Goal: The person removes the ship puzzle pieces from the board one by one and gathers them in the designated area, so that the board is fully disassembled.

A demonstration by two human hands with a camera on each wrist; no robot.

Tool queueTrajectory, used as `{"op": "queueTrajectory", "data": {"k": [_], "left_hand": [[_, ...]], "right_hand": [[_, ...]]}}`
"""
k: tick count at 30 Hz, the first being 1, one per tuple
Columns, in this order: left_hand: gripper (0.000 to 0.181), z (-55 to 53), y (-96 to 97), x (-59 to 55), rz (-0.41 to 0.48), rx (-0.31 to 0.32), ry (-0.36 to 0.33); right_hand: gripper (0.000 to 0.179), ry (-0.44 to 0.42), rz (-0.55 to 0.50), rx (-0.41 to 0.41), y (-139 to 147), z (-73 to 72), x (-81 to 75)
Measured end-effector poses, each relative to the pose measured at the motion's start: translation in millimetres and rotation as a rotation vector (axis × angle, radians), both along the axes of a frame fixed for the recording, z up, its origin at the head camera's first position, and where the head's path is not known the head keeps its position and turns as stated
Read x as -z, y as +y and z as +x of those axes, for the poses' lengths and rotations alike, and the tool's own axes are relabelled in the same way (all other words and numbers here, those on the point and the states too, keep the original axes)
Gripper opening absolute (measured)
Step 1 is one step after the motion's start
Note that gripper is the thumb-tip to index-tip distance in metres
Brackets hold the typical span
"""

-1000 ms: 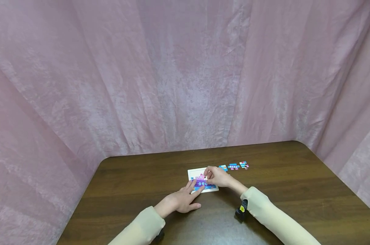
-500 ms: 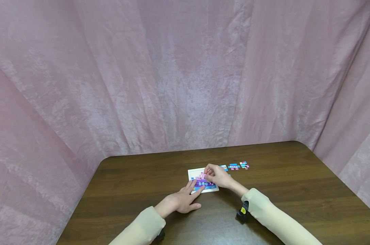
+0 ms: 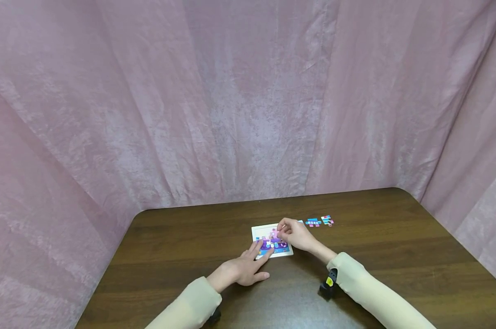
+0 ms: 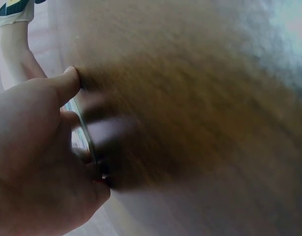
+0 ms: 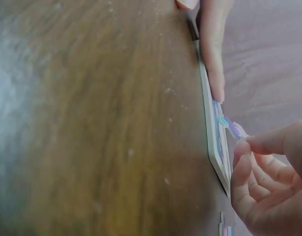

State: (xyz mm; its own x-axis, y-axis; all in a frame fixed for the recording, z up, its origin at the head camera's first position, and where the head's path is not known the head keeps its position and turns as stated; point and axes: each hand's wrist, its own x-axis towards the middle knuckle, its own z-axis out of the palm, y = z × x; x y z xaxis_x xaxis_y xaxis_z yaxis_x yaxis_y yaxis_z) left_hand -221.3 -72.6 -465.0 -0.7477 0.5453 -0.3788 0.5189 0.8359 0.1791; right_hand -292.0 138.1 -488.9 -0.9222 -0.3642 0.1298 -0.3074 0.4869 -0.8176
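Observation:
A jigsaw puzzle board with a white frame point(image 3: 264, 227) lies on the table, its picture pink, purple and blue. My left hand point(image 3: 243, 269) rests on its near left part with fingers spread and straight; in the right wrist view that hand point(image 5: 213, 44) lies along the board's edge point(image 5: 208, 113). My right hand point(image 3: 294, 234) is over the board's right side. Between thumb and fingertips it pinches a purple and pink puzzle piece point(image 5: 233, 128), which stands tilted up from the board in the right wrist view. My left wrist view shows mostly the left hand point(image 4: 38, 157) and tabletop.
Two loose puzzle pieces, one blue and purple point(image 3: 313, 222) and one blue, white and pink point(image 3: 327, 220), lie right of the board. Another loose piece point(image 3: 300, 221) is mostly hidden behind my right hand. A pink curtain point(image 3: 248, 114) hangs behind the brown table point(image 3: 190, 233).
My right hand has shifted slightly right and away from me, and the pinched piece now tilts up. It now covers most of the nearest loose piece. The left hand has stayed still.

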Motion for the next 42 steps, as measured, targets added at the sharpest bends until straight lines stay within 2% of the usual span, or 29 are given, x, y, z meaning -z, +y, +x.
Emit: {"op": "queueTrajectory", "data": {"k": [4, 11, 20, 23, 25, 30, 32, 42], "left_hand": [[0.066, -2.0, -0.5, 3.6, -0.001, 0.009, 0.011], [0.066, -6.9, -3.6, 17.3, 0.031, 0.025, 0.018], [0.065, -1.2, -1.1, 2.6, -0.004, 0.023, 0.025], [0.066, -0.2, -0.5, 2.2, -0.013, 0.027, 0.047], [0.066, 0.2, -0.5, 2.7, -0.02, 0.03, 0.058], [0.066, 0.5, -0.7, 2.9, -0.021, 0.034, 0.066], [0.066, 0.3, -1.0, 2.9, -0.017, 0.033, 0.064], [0.066, 0.6, -1.8, 5.9, -0.013, 0.033, 0.059]], "right_hand": [[0.008, -0.052, -0.023, 0.006, 7, 1.3, -1.6], [0.01, -0.107, -0.077, 0.043, 21, 0.8, -3.5], [0.01, -0.146, -0.077, 0.096, 38, 1.1, -4.2], [0.011, -0.142, -0.082, 0.091, 42, 3.2, -6.1], [0.012, -0.143, -0.086, 0.084, 42, 9.9, -14.9], [0.013, -0.14, -0.099, 0.08, 50, 10.0, -11.7], [0.012, -0.139, -0.104, 0.085, 55, 4.4, -2.4], [0.014, -0.151, -0.101, 0.113, 63, 6.3, -5.0]]}}
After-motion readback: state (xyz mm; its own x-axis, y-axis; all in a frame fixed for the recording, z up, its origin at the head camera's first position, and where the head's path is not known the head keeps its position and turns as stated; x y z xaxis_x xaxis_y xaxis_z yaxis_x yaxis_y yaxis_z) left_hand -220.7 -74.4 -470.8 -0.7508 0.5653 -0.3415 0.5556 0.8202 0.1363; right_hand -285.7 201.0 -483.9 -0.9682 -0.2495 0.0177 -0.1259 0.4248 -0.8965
